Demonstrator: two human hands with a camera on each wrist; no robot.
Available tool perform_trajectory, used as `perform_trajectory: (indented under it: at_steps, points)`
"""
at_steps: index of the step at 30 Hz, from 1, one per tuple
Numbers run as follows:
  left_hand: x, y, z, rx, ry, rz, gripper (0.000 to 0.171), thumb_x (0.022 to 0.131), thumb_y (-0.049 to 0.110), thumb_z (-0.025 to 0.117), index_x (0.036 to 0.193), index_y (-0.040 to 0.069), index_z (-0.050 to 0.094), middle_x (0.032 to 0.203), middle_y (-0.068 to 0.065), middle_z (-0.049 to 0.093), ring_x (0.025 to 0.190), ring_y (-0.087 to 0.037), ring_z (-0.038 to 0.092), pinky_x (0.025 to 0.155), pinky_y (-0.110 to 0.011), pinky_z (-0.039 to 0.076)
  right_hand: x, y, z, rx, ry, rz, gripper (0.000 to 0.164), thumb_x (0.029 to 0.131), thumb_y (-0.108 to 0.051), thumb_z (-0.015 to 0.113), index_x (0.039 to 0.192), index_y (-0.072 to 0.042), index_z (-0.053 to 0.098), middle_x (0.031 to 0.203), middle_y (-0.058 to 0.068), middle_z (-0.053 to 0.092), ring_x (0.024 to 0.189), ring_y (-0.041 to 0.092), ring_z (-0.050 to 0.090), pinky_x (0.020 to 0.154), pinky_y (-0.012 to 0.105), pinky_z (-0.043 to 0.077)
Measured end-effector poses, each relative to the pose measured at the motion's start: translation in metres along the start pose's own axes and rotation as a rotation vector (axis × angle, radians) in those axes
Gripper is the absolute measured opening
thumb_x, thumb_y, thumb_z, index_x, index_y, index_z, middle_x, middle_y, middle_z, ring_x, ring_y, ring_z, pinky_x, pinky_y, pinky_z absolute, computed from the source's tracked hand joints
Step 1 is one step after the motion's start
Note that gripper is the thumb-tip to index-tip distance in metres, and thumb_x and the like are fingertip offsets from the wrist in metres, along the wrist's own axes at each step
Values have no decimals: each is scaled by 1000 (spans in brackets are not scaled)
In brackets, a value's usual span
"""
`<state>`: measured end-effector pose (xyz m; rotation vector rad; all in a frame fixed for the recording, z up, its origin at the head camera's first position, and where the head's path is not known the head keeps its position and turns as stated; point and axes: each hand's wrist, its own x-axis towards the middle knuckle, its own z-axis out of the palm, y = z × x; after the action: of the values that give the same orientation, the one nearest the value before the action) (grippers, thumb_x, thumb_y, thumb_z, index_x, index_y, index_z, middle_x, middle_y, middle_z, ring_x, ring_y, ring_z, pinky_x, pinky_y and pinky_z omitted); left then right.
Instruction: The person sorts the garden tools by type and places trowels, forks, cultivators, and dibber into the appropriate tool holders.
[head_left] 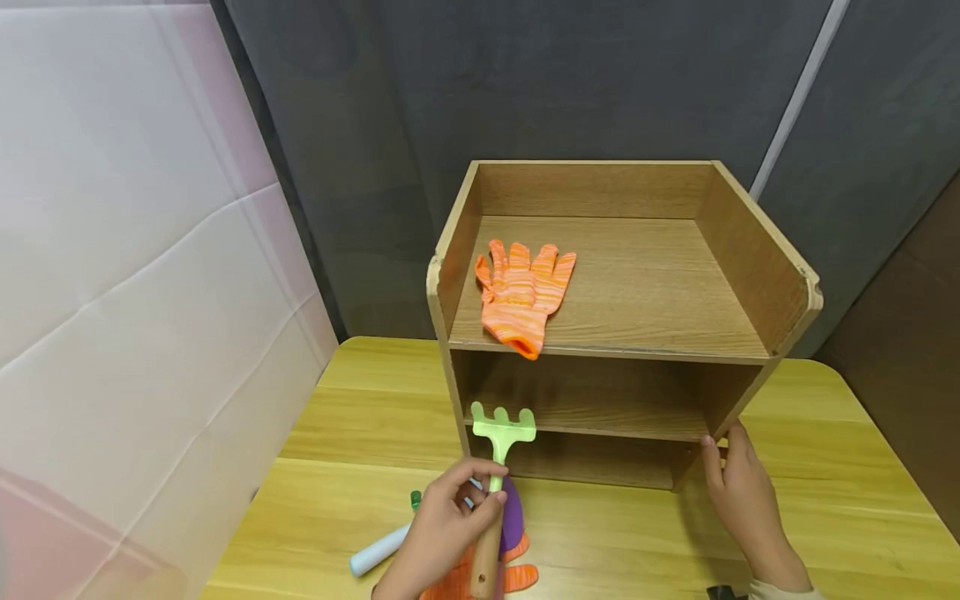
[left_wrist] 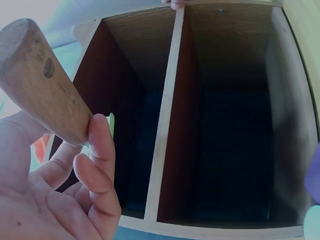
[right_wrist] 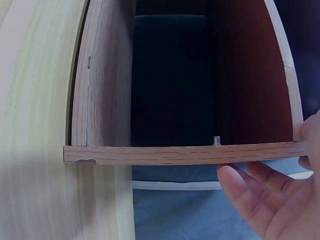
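Observation:
My left hand (head_left: 444, 523) pinches a small toy hand rake (head_left: 504, 432) near the neck, where its light green head meets the wooden handle (left_wrist: 50, 85). The rake's tines point toward a wooden shelf unit (head_left: 630, 292), in front of its lower compartments. At the unit's right side, my right hand (head_left: 742, 496) holds the side panel (right_wrist: 190, 154), thumb at the front edge and fingers against the outer face. An orange striped glove (head_left: 519, 292) lies flat on the top tier at the left, its cuff hanging slightly over the front edge.
Below my left hand on the wooden table (head_left: 360, 425) lie a purple object (head_left: 513, 518), another orange glove (head_left: 521, 577) and a light blue cylinder (head_left: 377, 550), partly covered by that hand. A dark curtain (head_left: 600, 75) hangs behind; a pale panel (head_left: 135, 183) stands left.

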<state>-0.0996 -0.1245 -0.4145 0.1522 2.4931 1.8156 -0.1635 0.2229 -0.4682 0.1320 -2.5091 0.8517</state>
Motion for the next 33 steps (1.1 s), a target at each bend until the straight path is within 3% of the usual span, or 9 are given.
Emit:
perform_trajectory:
  at_steps: [11,19,28,33]
  points:
    - [26,10,1,37,24,120,20,88,13,69,107,17,68,88,-4,60,72,-6,53,60,-20,45,-1,2,1,1,-1,3,38,101,-10,46,131,9,36,110,34,55,91,50,60,70,61,49]
    - [48,12,1,13,52,142,21,88,7,67,109,10,68,87,-7,60,68,-10,53,57,-19,44,-1,1,0,6,-7,2,36,101,-10,45,130,9,36,110,33,56,89,49,62,69,59,49]
    - [64,13,4,233,120,206,21,89,12,66,110,13,69,87,0,59,71,-9,53,58,-21,45,-2,2,0,8,-6,3,37,101,-10,44,132,9,35,111,33,55,91,50,61,71,60,49]
    - [70,13,7,288,143,217,22,88,14,67,109,14,70,88,3,61,73,-7,56,60,-20,45,-1,3,1,10,-15,-3,38,101,-9,45,132,9,34,110,34,55,91,51,61,74,61,49]
